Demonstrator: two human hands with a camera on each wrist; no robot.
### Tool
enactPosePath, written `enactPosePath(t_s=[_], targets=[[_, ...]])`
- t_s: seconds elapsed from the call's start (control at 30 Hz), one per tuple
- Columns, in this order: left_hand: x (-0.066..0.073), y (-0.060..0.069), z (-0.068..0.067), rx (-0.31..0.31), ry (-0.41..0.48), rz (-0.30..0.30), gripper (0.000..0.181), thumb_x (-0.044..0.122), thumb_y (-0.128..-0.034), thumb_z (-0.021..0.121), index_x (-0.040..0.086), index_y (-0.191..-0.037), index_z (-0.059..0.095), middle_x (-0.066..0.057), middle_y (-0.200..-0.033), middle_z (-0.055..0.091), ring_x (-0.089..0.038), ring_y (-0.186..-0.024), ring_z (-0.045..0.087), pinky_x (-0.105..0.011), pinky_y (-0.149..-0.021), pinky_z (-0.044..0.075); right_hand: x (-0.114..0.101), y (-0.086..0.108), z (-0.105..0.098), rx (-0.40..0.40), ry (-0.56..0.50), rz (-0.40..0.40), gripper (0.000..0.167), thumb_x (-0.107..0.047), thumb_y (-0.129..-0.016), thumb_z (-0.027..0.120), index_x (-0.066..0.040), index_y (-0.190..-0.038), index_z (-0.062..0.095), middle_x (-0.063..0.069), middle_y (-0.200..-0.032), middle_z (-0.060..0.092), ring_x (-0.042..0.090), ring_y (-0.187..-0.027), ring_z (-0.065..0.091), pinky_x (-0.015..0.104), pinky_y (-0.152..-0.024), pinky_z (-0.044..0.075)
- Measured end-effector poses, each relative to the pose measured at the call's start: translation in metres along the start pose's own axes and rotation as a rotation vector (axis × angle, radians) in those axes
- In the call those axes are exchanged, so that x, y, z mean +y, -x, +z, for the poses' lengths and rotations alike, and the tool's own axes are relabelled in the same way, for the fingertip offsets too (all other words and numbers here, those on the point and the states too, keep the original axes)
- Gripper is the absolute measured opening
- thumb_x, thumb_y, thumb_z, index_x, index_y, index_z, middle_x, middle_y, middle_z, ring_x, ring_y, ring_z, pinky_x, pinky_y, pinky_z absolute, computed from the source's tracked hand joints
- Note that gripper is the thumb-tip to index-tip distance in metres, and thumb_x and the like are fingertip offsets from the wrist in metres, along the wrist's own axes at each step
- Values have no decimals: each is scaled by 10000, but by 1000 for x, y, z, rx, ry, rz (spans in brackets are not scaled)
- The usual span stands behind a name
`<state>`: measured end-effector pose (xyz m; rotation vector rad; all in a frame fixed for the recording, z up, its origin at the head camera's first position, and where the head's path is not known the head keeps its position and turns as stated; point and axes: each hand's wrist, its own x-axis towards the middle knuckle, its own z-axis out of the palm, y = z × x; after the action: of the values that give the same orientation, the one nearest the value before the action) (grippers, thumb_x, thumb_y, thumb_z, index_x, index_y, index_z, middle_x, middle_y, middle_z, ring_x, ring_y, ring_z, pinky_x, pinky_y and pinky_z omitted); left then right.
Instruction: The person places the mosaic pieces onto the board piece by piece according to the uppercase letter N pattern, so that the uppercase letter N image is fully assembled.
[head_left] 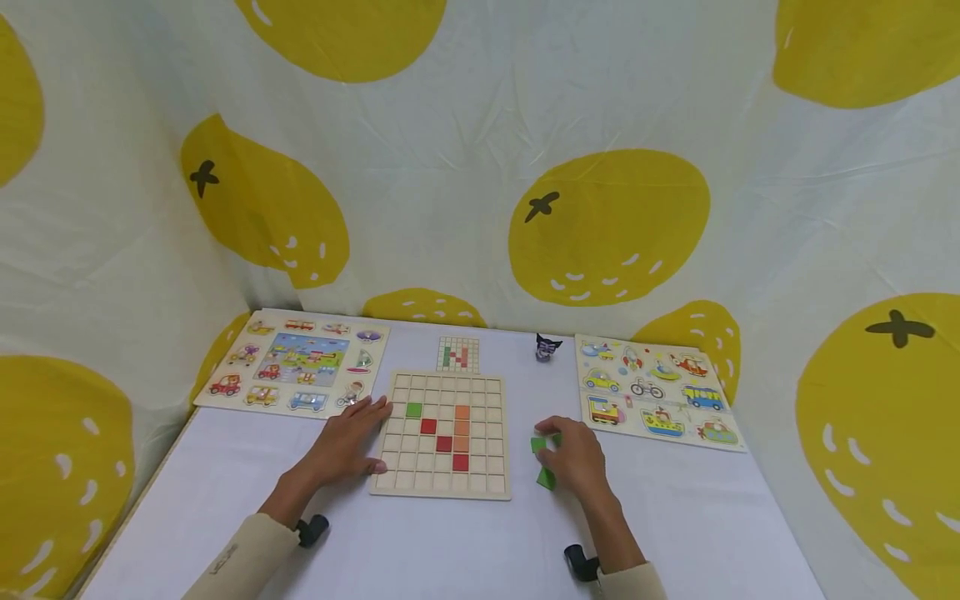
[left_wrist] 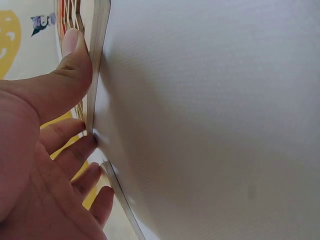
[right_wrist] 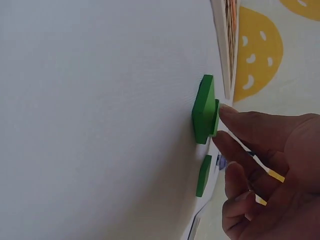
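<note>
My left hand rests along the left side of a wooden grid board, its thumb on the rim and its fingers extended. On the board lie one green tile, a diagonal of red tiles and a column of orange tiles. To the right of the board, my right hand pinches a green square tile between thumb and index finger. A nearer green tile lies on the cloth, and another lies beyond, partly behind the fingers in the head view.
Behind the board lies a small pattern card with coloured squares. A dark little figurine stands to its right. Vehicle peg puzzles occupy the back left and back right. Fruit-printed cloth hangs around the white table.
</note>
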<state>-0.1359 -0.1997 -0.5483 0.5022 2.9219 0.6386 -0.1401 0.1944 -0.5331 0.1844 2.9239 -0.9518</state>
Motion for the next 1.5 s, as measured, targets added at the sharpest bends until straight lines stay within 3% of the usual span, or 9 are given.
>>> enactPosePath(t_s=[0.37, 0.63, 1.03, 1.27, 1.5], targets=[[0, 1, 1, 3, 8, 3, 1022, 341, -782, 944, 93, -1629, 428, -136, -1710, 401, -443, -1605, 296, -746, -1179, 334, -2, -4, 7, -9, 22, -15, 263, -88, -799, 912, -199, -1015, 812, -12, -961, 721, 214, -957, 620, 410, -850, 493], [2, 1, -2, 8, 20, 6, 1016, 336, -778, 946, 87, -1622, 437, -140, -1706, 407, -446, -1601, 302, -745, -1176, 335, -11, -3, 12, 31, -2, -37, 226, -104, -786, 931, -241, -876, 775, -38, -827, 652, 166, -796, 564, 317, -687, 400], [1, 2, 0, 13, 20, 7, 1017, 332, -775, 948, 93, -1622, 439, -134, -1708, 404, -438, -1604, 301, -730, -1180, 341, -48, 4, 27, 101, -102, -99, 185, -159, -843, 904, -234, -964, 786, -71, -797, 697, 159, -762, 532, 325, -685, 356], [1, 1, 0, 15, 21, 1, 1013, 338, -772, 950, 95, -1618, 448, -134, -1701, 417, -440, -1598, 311, -743, -1174, 340, -73, 9, 44, 48, -171, -113, 153, -182, -865, 890, -252, -940, 777, -80, -783, 696, 146, -708, 519, 301, -615, 353], [-2, 0, 1, 8, 11, -2, 1030, 341, -772, 950, 100, -1629, 431, -125, -1711, 401, -436, -1608, 296, -733, -1186, 336, -93, 6, 61, -49, -223, -105, 133, -208, -875, 881, -239, -916, 758, -74, -754, 686, 136, -740, 612, 317, -650, 421]])
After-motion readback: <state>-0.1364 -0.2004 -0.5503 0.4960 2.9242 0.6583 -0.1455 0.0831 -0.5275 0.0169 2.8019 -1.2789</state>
